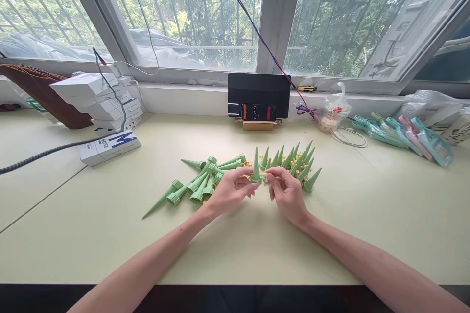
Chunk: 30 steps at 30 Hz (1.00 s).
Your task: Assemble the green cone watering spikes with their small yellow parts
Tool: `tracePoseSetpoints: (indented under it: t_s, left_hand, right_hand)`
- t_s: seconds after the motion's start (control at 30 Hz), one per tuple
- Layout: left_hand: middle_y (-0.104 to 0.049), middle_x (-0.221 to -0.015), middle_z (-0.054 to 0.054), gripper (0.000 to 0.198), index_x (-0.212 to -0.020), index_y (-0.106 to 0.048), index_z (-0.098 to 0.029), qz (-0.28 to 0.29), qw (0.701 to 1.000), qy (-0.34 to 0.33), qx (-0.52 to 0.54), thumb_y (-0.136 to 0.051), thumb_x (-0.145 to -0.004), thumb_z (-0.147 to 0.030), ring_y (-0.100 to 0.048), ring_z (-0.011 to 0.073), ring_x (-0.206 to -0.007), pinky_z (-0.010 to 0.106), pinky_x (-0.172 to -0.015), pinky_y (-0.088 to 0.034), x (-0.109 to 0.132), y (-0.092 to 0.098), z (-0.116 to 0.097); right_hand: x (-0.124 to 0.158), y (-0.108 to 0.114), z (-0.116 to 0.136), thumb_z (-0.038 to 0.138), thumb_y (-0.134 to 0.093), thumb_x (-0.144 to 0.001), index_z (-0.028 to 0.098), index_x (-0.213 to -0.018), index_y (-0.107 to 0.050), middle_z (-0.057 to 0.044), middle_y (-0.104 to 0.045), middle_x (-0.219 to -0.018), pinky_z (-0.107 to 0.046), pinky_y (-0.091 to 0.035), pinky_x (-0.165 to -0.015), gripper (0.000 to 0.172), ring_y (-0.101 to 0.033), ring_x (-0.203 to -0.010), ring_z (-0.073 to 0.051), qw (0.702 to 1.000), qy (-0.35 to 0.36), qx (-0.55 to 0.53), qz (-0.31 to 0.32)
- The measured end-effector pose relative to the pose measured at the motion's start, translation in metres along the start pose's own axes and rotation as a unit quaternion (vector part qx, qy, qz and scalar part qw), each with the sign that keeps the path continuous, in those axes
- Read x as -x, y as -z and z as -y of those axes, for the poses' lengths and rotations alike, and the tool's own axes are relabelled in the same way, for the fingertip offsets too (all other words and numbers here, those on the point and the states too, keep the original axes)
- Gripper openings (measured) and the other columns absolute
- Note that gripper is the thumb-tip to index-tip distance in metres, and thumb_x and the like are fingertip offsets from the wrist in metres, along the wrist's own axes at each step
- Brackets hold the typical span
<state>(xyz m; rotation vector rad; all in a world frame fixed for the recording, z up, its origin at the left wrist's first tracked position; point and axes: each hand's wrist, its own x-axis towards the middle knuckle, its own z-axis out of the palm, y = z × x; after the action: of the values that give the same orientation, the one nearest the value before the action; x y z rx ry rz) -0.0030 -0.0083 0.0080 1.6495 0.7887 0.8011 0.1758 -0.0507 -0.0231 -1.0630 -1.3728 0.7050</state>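
My left hand (234, 189) grips a green plant watering spike (256, 165) by its wide base, with the point upward. My right hand (288, 192) pinches a small pale yellow piece (263, 174) against the side of that spike, near the base. Whether the piece sits inside the spike cannot be made out. Left of my hands lies a loose pile of green spikes (200, 182), on their sides with capped ends showing. Behind and right of my right hand, several spikes (310, 182) stand upright on their bases, with yellow parts among them.
A dark tablet (259, 93) with a phone (258, 112) before it stands against the sill. White boxes (110, 149) and a black cable (47, 149) are at the left. Bagged items (332, 110) and teal-and-pink wrapped packets (407, 137) lie at the right back. The table's front edge (235, 283) is near.
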Motion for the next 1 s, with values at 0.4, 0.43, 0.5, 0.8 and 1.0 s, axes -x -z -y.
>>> tracePoseSetpoints:
  t_s: [0.4, 0.43, 0.5, 0.8, 1.0]
  left_hand:
    - [-0.06, -0.093, 0.004, 0.013, -0.097, -0.07, -0.023, -0.045, 0.987, -0.098, -0.121, -0.064, -0.088, -0.03, -0.056, 0.0129, -0.061, 0.03, -0.06, -0.053, 0.0003, -0.0003, 0.006]
    - [-0.061, -0.092, 0.004, 0.014, -0.097, -0.07, -0.023, -0.044, 0.987, -0.094, -0.126, -0.064, -0.088, -0.03, -0.056, 0.013, -0.061, 0.03, -0.061, -0.053, 0.0003, -0.0006, 0.0059]
    - [-0.063, -0.09, 0.004, 0.018, -0.101, -0.069, -0.021, -0.043, 0.988, -0.076, -0.127, -0.065, -0.087, -0.032, -0.057, 0.0134, -0.06, 0.03, -0.062, -0.053, 0.0006, -0.0014, 0.0057]
    - [-0.062, -0.08, 0.001, 0.038, -0.11, -0.061, -0.016, -0.022, 0.999, 0.013, 0.023, -0.068, -0.085, -0.044, -0.058, 0.0114, -0.057, 0.026, -0.057, -0.051, 0.0022, -0.0008, 0.0022]
    - [-0.062, -0.078, 0.001, 0.034, -0.106, -0.06, -0.016, -0.01, 1.0, -0.004, 0.018, -0.068, -0.086, -0.043, -0.058, 0.0112, -0.058, 0.026, -0.058, -0.052, 0.0008, 0.0006, 0.0021]
  right_hand:
    - [0.0005, -0.0019, 0.0009, 0.038, -0.057, -0.096, 0.019, -0.097, -0.063, 0.001, -0.06, -0.072, -0.024, -0.043, -0.042, 0.02, -0.048, -0.046, -0.009, 0.999, -0.024, -0.03, 0.014]
    - [0.0004, -0.0019, 0.0011, 0.038, -0.057, -0.096, 0.019, -0.097, -0.063, 0.001, -0.06, -0.072, -0.023, -0.043, -0.043, 0.02, -0.048, -0.046, -0.009, 0.999, -0.025, -0.03, 0.014]
    - [0.0002, -0.0018, 0.0016, 0.039, -0.057, -0.096, 0.019, -0.097, -0.063, 0.001, -0.059, -0.072, -0.023, -0.043, -0.043, 0.02, -0.048, -0.047, -0.009, 0.999, -0.029, -0.027, 0.013]
    - [0.0006, -0.0013, 0.0036, 0.042, -0.054, -0.097, 0.02, -0.104, -0.061, 0.0, -0.059, -0.076, -0.023, -0.042, -0.045, 0.024, -0.049, -0.049, -0.009, 0.999, -0.037, -0.009, 0.02]
    - [0.0004, -0.0007, 0.0014, 0.041, -0.054, -0.098, 0.02, -0.1, -0.061, 0.001, -0.058, -0.075, -0.023, -0.041, -0.046, 0.022, -0.049, -0.05, -0.009, 0.999, -0.029, 0.002, 0.027]
